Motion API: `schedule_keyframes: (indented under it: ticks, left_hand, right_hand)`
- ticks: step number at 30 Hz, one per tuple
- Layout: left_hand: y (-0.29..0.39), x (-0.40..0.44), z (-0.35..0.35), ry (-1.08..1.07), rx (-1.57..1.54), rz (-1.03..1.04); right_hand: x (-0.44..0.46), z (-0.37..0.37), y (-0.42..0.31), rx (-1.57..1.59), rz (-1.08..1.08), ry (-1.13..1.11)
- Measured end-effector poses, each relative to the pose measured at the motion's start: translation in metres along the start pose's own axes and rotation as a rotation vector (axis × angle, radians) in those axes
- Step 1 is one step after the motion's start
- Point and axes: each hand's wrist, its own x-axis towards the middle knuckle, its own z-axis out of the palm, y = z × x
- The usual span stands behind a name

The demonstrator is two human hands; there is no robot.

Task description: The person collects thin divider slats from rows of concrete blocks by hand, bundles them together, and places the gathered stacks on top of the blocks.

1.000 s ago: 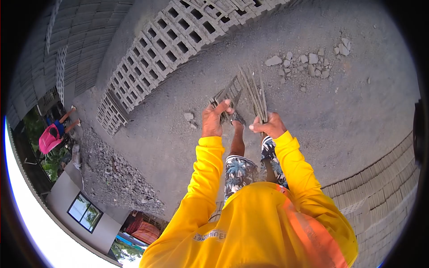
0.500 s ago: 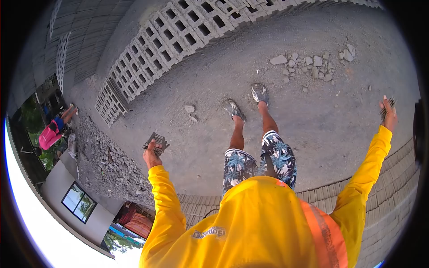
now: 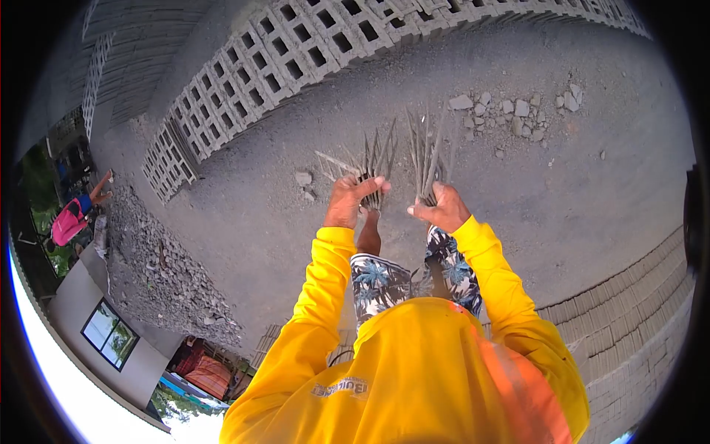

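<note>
My left hand [image 3: 356,198] is closed round the lower end of a bundle of thin grey strips [image 3: 376,159], which fan out upward and to the left. Beside it, a short gap to the right, my right hand [image 3: 444,209] grips a second bundle of similar strips [image 3: 423,152] pointing up. The two hands are apart, in front of my legs. What the strips are made of I cannot tell.
A long stack of hollow blocks [image 3: 255,78] curves across the top. Broken pieces [image 3: 521,109] lie at upper right, rubble [image 3: 159,270] at left. More stacked blocks [image 3: 629,303] stand at lower right. A person in pink [image 3: 69,222] is at far left.
Both hands were spread wide to the sides half a second ago and have come back together in front of me, each still holding its strips. The view has shifted slightly.
</note>
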Motion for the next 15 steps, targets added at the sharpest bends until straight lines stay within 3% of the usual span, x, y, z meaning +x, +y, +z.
schedule_keyframes:
  ticks: [2, 3, 7, 10, 12, 14, 15]
  left_hand:
    - [-0.015, -0.011, -0.026, 0.024, -0.079, -0.002]
    - [-0.026, -0.022, -0.038, 0.035, -0.147, 0.026]
    - [-0.089, -0.049, -0.092, 0.014, -0.379, -0.005]
    - [-0.106, -0.064, -0.119, 0.019, -0.536, 0.001]
    - [-0.125, -0.082, -0.141, -0.077, -0.684, -0.026]
    - [-0.134, -0.097, -0.155, -0.084, -0.813, 0.079]
    - [-0.148, -0.106, -0.162, -0.067, -0.879, 0.096]
  right_hand:
    - [0.017, -0.004, -0.016, 0.032, 0.144, -0.019]
    - [0.017, 0.0, -0.036, 0.096, 0.039, 0.011]
    - [0.019, 0.058, -0.04, -0.08, 0.126, 0.016]
    - [0.02, 0.13, -0.014, -0.401, -0.152, 0.141]
    - [0.007, 0.185, -0.029, -0.433, -0.122, 0.185]
    - [0.003, 0.237, -0.077, -0.471, -0.127, 0.199]
    - [0.001, 0.269, -0.08, -0.449, -0.223, 0.214]
